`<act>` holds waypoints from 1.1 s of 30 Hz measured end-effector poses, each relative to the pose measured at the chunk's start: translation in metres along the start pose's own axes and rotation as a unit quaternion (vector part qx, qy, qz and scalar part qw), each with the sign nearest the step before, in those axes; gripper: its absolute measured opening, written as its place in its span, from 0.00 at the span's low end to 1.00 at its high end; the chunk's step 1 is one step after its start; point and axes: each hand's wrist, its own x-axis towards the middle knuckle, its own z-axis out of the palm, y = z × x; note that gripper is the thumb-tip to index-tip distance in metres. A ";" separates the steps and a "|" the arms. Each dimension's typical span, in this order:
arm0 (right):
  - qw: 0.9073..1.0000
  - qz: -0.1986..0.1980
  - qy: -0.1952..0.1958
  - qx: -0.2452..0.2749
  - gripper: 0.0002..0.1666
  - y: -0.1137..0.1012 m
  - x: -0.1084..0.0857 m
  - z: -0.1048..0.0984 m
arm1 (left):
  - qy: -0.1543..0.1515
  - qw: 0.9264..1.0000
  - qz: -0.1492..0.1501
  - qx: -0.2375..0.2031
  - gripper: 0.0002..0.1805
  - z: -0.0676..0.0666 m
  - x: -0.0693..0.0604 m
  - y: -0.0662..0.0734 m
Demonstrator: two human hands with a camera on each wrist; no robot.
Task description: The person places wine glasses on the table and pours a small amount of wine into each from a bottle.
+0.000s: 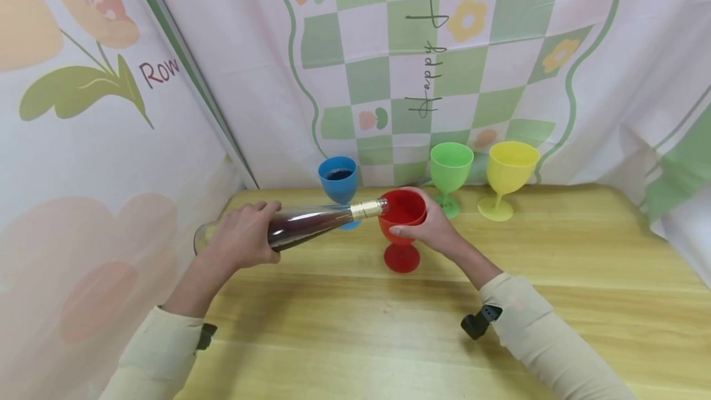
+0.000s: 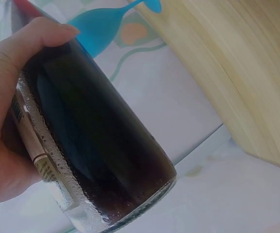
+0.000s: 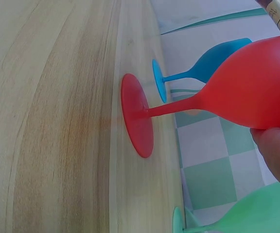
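My left hand grips a clear glass bottle around its body. The bottle lies tilted almost level, its gold-wrapped neck pointing right, with the mouth at the rim of a red goblet. Dark liquid fills much of the bottle in the left wrist view. My right hand holds the red goblet's bowl, thumb on the near side. The goblet is upright, its foot at the tabletop; whether liquid is inside cannot be made out.
Behind the bottle neck stands a blue goblet with dark liquid in it. A green goblet and a yellow goblet stand at the back right of the wooden table. Printed curtains hang behind and to the left.
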 end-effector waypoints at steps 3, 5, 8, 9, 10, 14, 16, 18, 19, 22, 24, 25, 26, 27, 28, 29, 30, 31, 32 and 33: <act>1.000 0.002 0.002 0.000 0.46 0.001 0.000 0.000 | 0.000 1.000 0.001 0.000 0.48 0.001 0.000 0.000; 1.000 0.004 0.002 -0.001 0.46 0.000 -0.001 0.000 | 0.001 1.000 0.002 0.000 0.48 0.000 0.000 0.000; 1.000 0.005 0.002 -0.004 0.46 0.000 -0.001 0.000 | 0.003 1.000 0.003 0.002 0.48 0.000 0.000 0.000; 1.000 0.005 0.002 -0.004 0.46 0.000 -0.001 0.000 | 0.004 1.000 0.004 0.002 0.48 0.000 0.000 0.000; 1.000 0.006 0.002 -0.006 0.46 0.000 -0.002 0.000 | 0.004 1.000 0.004 0.002 0.48 0.000 0.000 0.000; 1.000 0.009 0.004 -0.008 0.47 -0.001 -0.001 0.000 | 0.003 1.000 0.003 0.002 0.48 -0.001 0.000 0.001; 1.000 0.009 0.004 -0.009 0.47 -0.001 -0.001 0.000 | 0.002 1.000 0.003 0.002 0.49 -0.001 0.000 0.001; 1.000 0.008 0.004 -0.008 0.47 -0.002 -0.001 0.000 | 0.002 1.000 0.004 0.001 0.49 -0.002 -0.001 0.001; 1.000 0.007 0.004 -0.008 0.46 -0.003 -0.002 0.000 | 0.002 1.000 0.005 0.001 0.49 -0.002 -0.001 0.001; 1.000 0.005 0.006 -0.008 0.46 -0.004 -0.003 0.001 | 0.003 1.000 0.008 0.000 0.48 -0.002 0.000 0.001; 1.000 0.002 0.006 -0.007 0.46 -0.004 -0.003 0.001 | 0.005 1.000 0.011 0.000 0.47 -0.002 0.000 0.000; 1.000 0.000 0.007 -0.006 0.46 -0.004 -0.003 0.001 | 0.004 1.000 0.011 0.000 0.47 -0.002 0.000 0.000; 1.000 -0.001 0.007 -0.005 0.46 -0.004 -0.004 0.001 | 0.004 1.000 0.011 0.002 0.47 -0.001 0.000 0.000; 1.000 -0.002 0.007 -0.004 0.45 -0.004 -0.004 0.001 | 0.003 1.000 0.011 0.002 0.48 -0.001 0.000 0.000; 1.000 -0.003 0.007 -0.003 0.45 -0.003 -0.004 0.001 | 0.003 1.000 0.011 0.002 0.48 -0.001 0.000 0.000; 1.000 -0.005 0.006 -0.002 0.45 -0.003 -0.004 0.001 | 0.002 1.000 0.010 0.002 0.48 -0.001 0.000 0.000; 1.000 -0.005 0.006 -0.001 0.45 -0.003 -0.004 0.001 | 0.000 1.000 0.010 0.002 0.48 -0.002 0.000 0.000; 1.000 -0.006 0.006 0.000 0.45 -0.003 -0.004 0.001 | -0.001 1.000 0.009 0.003 0.49 -0.002 0.000 0.000; 1.000 -0.006 0.006 0.000 0.45 -0.003 -0.005 0.001 | -0.002 1.000 0.010 0.003 0.49 -0.002 0.000 0.000; 1.000 -0.007 0.007 0.000 0.45 -0.004 -0.005 0.001 | -0.003 1.000 0.010 0.002 0.49 -0.003 0.000 0.000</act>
